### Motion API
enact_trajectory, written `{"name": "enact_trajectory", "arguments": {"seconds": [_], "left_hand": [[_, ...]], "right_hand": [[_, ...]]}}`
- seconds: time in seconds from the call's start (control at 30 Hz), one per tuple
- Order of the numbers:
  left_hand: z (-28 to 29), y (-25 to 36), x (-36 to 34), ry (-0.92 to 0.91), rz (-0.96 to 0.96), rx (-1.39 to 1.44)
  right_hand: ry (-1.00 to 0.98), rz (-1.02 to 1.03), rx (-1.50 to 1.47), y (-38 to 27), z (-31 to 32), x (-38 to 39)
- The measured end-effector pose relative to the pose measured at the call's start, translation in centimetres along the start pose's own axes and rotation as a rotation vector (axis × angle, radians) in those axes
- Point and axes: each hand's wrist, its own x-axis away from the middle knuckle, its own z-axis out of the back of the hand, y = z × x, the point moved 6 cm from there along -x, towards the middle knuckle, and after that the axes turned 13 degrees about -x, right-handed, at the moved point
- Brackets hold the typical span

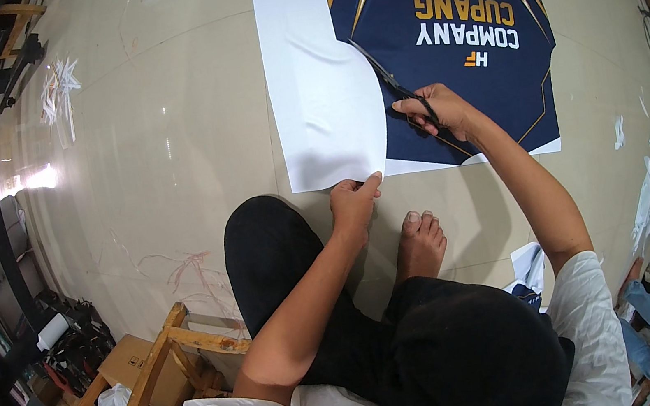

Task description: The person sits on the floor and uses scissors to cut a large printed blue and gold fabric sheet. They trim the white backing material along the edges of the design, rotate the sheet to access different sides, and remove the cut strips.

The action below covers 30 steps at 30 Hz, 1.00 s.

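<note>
A large sheet point(461, 109) lies on the floor, printed dark navy with gold trim and lettering on the right, plain white point(311, 72) on the left. My right hand point(441, 112) grips black scissors point(386, 74), whose blades rest along the boundary between white and navy, near the navy panel's upper-left curve. My left hand point(356, 198) pinches the white part's bottom edge between thumb and fingers, just below the curved line dividing it from the navy. My bare foot point(417, 240) is on the tiles below the sheet.
A wooden frame point(180, 323) and cardboard box point(126, 355) stand at lower left, beside dark metal rails and tools. White scraps point(60, 95) lie on the tiled floor point(167, 142). More paper, cloth and dark objects line the right edge. A printed offcut point(527, 266) lies beside my right leg.
</note>
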Motion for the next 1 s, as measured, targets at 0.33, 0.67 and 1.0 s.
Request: {"name": "enact_trajectory", "arguments": {"seconds": [0.33,0.67,1.0], "left_hand": [[0.0,0.1,0.0,0.009,0.011,-0.029],[0.0,-0.1,-0.2,0.054,-0.001,0.003],[-0.1,0.0,0.2,-0.001,0.067,-0.007]], "right_hand": [[0.002,0.013,0.145,-0.7,1.0,-0.2],[-0.013,0.016,0.176,-1.3,1.8,-0.6],[-0.003,0.033,0.186,-3.0,1.8,-1.7]]}}
